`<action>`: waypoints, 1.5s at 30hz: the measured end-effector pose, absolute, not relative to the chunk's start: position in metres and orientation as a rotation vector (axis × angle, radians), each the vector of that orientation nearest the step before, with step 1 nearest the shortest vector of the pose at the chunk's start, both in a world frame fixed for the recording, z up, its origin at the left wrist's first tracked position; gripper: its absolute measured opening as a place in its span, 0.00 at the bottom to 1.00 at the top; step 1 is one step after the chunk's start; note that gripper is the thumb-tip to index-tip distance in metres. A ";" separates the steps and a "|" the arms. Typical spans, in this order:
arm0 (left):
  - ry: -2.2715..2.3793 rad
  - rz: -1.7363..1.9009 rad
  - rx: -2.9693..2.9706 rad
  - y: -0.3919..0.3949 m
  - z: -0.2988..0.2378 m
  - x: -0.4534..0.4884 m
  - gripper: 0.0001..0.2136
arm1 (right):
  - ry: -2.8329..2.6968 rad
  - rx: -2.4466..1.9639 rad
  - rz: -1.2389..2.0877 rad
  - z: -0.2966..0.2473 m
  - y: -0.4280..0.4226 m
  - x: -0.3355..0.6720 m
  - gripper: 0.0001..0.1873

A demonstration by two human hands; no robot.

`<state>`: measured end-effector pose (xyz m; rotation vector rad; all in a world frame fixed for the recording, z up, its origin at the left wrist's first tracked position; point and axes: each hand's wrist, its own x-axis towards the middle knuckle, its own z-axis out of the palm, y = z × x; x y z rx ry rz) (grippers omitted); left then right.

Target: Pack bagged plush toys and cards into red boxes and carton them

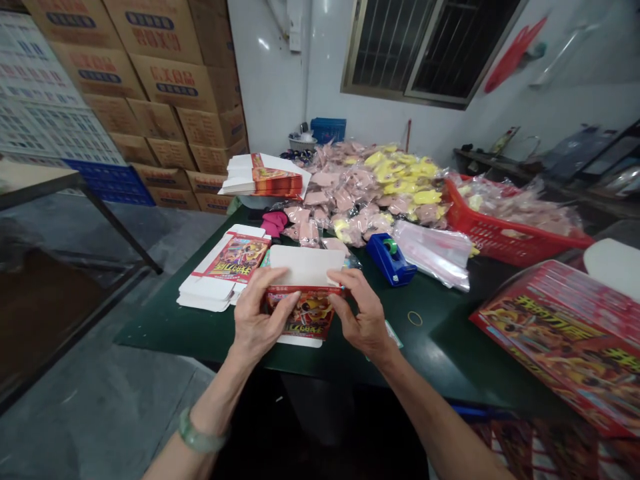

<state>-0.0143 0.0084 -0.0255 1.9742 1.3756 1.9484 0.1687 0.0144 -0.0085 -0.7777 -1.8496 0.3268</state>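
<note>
Both my hands hold a small red printed carton (300, 313) above the near edge of the dark green table (435, 340). My left hand (257, 313) grips its left side, fingers curled over the top edge. My right hand (363, 313) pinches its right side. The carton's white flap (305, 265) stands up behind my fingers. A stack of flat unfolded cartons (223, 270) lies just left of my left hand.
A blue tape dispenser (390, 259) and clear plastic bags (435, 250) sit beyond my right hand. Behind are a heap of pink and yellow packets (370, 187), a red basket (505, 233), another carton stack (265, 177). Red boxes (565, 340) lie right; brown cartons (165, 87) stand stacked at left.
</note>
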 end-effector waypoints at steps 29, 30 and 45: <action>0.697 1.784 1.397 0.010 -0.008 -0.001 0.10 | -1.663 -0.892 0.879 0.010 0.016 0.195 0.11; 0.749 1.756 1.481 0.007 -0.004 -0.004 0.09 | -1.641 -0.920 0.865 0.011 0.015 0.194 0.09; 0.928 1.433 2.078 0.004 0.029 -0.021 0.06 | -1.674 -0.977 0.744 0.014 0.000 0.190 0.05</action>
